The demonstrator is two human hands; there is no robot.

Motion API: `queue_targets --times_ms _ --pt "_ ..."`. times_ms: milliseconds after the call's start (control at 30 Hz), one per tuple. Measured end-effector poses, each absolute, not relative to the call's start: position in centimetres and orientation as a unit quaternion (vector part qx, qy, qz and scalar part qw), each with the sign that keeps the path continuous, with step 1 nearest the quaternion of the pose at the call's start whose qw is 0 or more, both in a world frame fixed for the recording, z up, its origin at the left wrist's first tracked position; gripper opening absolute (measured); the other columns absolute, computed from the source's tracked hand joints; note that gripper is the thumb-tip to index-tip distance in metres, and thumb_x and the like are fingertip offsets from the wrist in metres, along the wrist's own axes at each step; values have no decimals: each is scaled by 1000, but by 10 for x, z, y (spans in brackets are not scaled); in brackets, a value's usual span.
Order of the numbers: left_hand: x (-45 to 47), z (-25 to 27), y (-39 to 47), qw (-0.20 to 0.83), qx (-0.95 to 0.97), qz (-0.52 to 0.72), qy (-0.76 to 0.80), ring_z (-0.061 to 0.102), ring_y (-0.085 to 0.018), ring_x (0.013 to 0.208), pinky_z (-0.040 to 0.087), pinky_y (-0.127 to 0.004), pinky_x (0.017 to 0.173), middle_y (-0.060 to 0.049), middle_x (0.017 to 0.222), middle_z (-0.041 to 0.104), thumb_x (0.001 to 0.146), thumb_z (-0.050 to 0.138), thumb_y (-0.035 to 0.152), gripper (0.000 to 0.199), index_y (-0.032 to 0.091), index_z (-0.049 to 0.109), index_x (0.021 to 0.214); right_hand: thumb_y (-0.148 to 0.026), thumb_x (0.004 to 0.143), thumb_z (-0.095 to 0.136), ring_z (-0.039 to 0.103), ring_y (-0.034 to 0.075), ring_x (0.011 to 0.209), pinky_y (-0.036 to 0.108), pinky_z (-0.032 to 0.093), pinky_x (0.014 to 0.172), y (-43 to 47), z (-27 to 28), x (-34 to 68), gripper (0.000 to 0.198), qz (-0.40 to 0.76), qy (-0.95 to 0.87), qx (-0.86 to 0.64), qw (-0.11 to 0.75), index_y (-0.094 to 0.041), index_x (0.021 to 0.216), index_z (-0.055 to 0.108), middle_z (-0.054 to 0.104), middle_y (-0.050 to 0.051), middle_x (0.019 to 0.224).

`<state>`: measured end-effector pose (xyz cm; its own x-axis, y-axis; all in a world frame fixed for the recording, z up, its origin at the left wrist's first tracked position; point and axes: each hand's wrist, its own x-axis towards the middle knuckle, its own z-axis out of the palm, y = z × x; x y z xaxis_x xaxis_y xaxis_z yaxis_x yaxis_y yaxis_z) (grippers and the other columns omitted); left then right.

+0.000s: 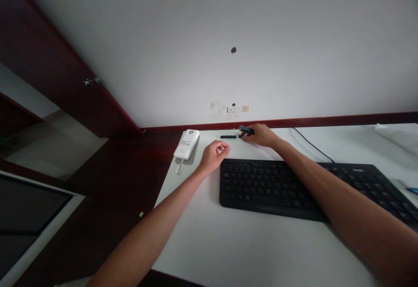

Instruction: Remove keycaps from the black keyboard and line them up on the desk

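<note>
A short row of small black keycap-like pieces (228, 136) lies on the white table near the wall. At the row's right end is a separate small black piece (240, 136), with the fingertips of my right hand (259, 135) close beside it. That hand is closed around a dark pen-like object (246, 130) whose grey end points left. My left hand (214, 155) rests nearer to me, below the row, fingers curled in to the thumb and nothing visible in them. Under my right forearm lies a black keyboard (261, 184), its middle partly covered.
Left of my left hand, a white power bank (187, 144) with a short cable sits at the edge of the white table (228, 243). A black cable (313, 145) runs behind the keyboard. At the right are a white sheet (401, 136) and a blue pen (412, 190).
</note>
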<state>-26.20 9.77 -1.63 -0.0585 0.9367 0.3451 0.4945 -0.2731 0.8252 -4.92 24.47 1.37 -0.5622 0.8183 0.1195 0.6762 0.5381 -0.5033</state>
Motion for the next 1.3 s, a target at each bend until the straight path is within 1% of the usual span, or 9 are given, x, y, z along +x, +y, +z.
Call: queue_targets --times_ms 333,567,933,1133,1300 --pt "-262 -18 98 231 644 460 566 61 -15 84 46 -25 72 -5 98 72 95 65 34 18 18 73 93 -32 80 67 71 22 75 30 47 65 246 10 -52 26 198 -871 -405 193 -21 99 83 80 5 83" --pt "-263 -18 98 226 648 458 565 62 -15 85 46 -26 74 -4 99 71 95 65 35 18 18 73 94 -33 80 68 73 23 79 31 48 67 247 8 -55 28 202 -873 -397 198 -22 101 83 81 6 86" --pt "-261 -15 97 223 649 457 565 63 -16 86 48 -27 77 -5 99 72 95 65 34 17 19 73 93 -34 80 68 72 24 77 32 48 66 249 6 -57 28 197 -876 -395 196 -22 100 83 80 6 83" --pt "-260 -13 96 223 649 456 567 62 -15 86 48 -26 76 -5 98 71 94 65 32 15 18 73 92 -36 81 69 73 25 80 32 49 69 250 5 -59 29 196 -878 -390 196 -21 102 83 81 7 87" --pt "-259 -14 97 220 650 455 568 63 -15 85 48 -26 77 -5 98 71 94 65 31 14 18 72 92 -36 80 70 73 25 80 32 49 68 251 4 -59 32 202 -878 -390 191 -21 105 83 80 7 86"
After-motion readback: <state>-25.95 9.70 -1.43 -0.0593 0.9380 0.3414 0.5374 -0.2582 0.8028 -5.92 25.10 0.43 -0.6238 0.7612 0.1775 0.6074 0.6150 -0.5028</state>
